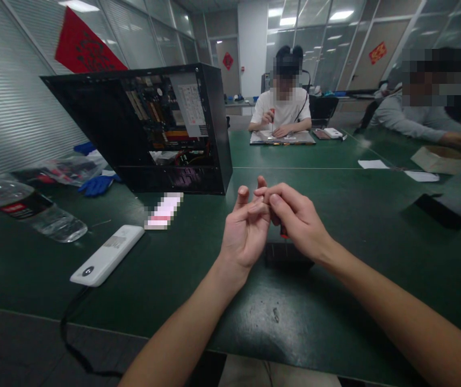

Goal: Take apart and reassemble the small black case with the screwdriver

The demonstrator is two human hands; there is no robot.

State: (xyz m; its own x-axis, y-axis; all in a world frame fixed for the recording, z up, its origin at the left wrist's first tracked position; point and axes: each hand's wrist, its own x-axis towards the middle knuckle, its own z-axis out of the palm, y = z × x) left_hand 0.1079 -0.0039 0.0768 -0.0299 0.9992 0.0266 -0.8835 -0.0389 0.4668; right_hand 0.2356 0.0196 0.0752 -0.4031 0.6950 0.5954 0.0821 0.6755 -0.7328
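And here the computer case (pixel 142 134) stands side-open on the counter (pixel 359 215), boards (pixel 150 110) and cables (pixel 190 157) fitted inside: opened up, it seems, but not stripped. Nearer, over the counter, the right hand (pixel 297 217) grips what looks like a small tool (pixel 283 231), mostly hidden, showing only a dark, red-edged end. The left hand (pixel 244 236) touches its partner, half-curled; whether it pinches anything, I can't tell.

The right hand (pixel 301 220) hides most of a red-and-black tool (pixel 283 232) — the pink-white rectangle (pixel 164 211) is blurred out
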